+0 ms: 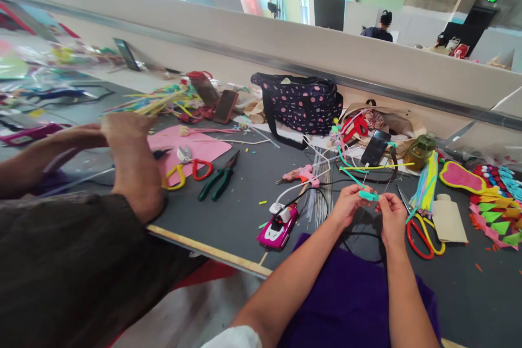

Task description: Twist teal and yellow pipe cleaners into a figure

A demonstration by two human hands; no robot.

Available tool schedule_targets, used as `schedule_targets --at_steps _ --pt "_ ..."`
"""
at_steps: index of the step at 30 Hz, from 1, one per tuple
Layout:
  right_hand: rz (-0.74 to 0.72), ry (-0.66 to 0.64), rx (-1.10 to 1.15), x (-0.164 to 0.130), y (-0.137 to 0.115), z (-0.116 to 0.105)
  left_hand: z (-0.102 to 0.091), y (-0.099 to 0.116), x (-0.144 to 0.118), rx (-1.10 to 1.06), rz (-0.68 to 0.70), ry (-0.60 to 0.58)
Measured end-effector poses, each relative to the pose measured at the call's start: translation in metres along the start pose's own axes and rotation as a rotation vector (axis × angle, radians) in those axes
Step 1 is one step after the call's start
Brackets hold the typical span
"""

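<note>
Purple cloth (346,299) sits closest to us, under our forearms. Our left hand (347,205) and right hand (392,216) both pinch a teal pipe cleaner (368,195), fingers closed on it, above the desk (244,212). Its held end lies roughly crosswise between the hands; the long tail runs up and left, away from us. Red-yellow scissors (422,234) lie just right, a pink toy car (278,231) left. A co-worker's hand (132,166) is far left.
</note>
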State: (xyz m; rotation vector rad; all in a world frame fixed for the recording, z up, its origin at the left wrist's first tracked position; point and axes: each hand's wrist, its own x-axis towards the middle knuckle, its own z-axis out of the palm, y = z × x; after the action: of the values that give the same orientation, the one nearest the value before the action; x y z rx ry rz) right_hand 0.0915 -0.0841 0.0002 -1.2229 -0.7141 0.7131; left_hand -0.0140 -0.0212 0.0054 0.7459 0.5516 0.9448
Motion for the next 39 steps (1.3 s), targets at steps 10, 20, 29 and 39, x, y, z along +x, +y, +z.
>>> schedule_targets --at_steps 10,20,29,39 --pt "0.020 0.036 0.044 0.0015 0.0027 -0.0036 -0.0036 -0.0001 -0.0011 0.016 -0.024 -0.092" --pt "0.007 0.026 0.067 -0.0013 -0.0003 -0.0040 -0.0032 -0.0015 -0.0033 0.013 0.004 -0.066" --pt "0.100 -0.017 0.089 -0.0012 -0.0049 -0.0064 -0.0021 -0.0025 -0.0012 0.007 0.040 0.079" --pt "-0.007 -0.044 -0.012 -0.0015 0.0013 -0.0075 0.0019 -0.0060 -0.0049 0.026 0.001 0.075"
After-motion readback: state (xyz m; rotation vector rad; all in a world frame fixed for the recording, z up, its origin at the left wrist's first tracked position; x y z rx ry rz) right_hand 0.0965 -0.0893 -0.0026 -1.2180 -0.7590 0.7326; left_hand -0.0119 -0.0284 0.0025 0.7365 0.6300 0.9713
